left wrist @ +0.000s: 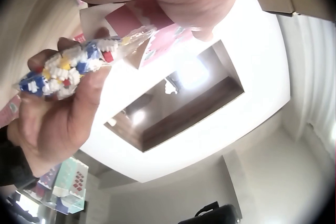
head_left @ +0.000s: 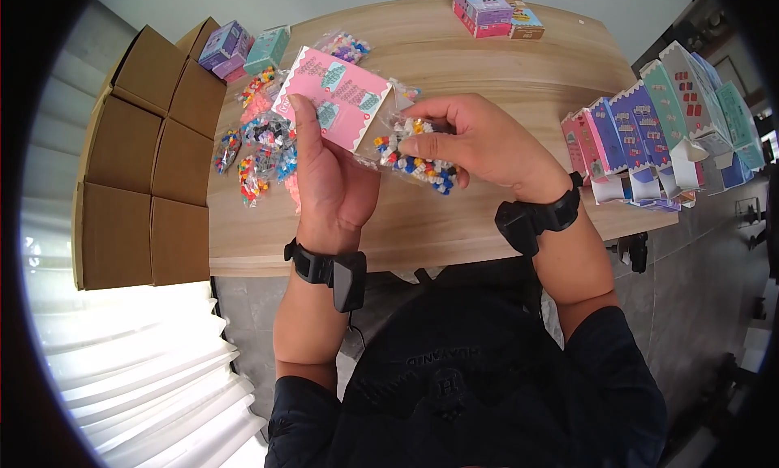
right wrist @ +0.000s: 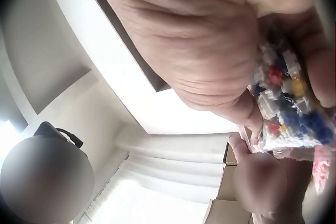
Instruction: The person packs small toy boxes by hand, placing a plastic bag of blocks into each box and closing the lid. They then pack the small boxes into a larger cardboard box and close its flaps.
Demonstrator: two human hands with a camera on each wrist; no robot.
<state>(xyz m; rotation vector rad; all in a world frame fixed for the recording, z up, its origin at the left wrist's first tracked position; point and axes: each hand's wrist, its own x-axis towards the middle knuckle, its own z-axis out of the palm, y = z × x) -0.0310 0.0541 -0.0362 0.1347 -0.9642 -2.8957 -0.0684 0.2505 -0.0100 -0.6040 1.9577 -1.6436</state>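
My left hand (head_left: 329, 184) grips a pink cardboard box (head_left: 341, 95) from below, its thumb along the near left side. The box is tilted over the table, with printed pictures facing up. Between the thumb and fingers of my right hand (head_left: 495, 143) is a clear plastic bag of small building bricks (head_left: 426, 173), in white, blue, yellow and red. One end of the bag comes close to the box's right end. In the left wrist view a pale box flap (left wrist: 97, 19) stands out beside the bag.
More brick bags (head_left: 264, 131) lie piled left of the box. Brown cardboard boxes (head_left: 118, 143) line the table's left edge. Colourful printed boxes (head_left: 637, 131) stand along the right edge, some with flaps open. Others (head_left: 483, 10) sit at the back of the wooden table (head_left: 454, 233).
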